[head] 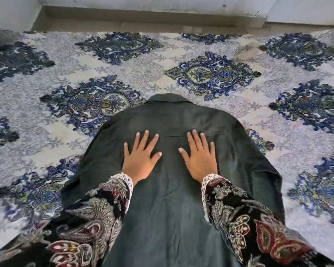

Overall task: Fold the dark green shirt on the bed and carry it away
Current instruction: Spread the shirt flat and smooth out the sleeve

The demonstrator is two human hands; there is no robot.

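— Lying spread on the bed, the dark green shirt (168, 199) is back-side up, its collar (167, 98) at the far end.

— And the hands?

— Both flat on it with fingers spread wide — left hand (141, 157) and right hand (200, 158) side by side, gripping nothing. Patterned sleeves (245, 214) end in lace cuffs.

— Underneath?

— A blue-medallion bedspread (210, 76), a white wall (162, 2) beyond.

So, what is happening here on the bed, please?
A person is flattening a dark green shirt spread out on the patterned bedspread, collar pointing away. The left hand and the right hand both press on it with straight, spread fingers. No fold is visible yet.
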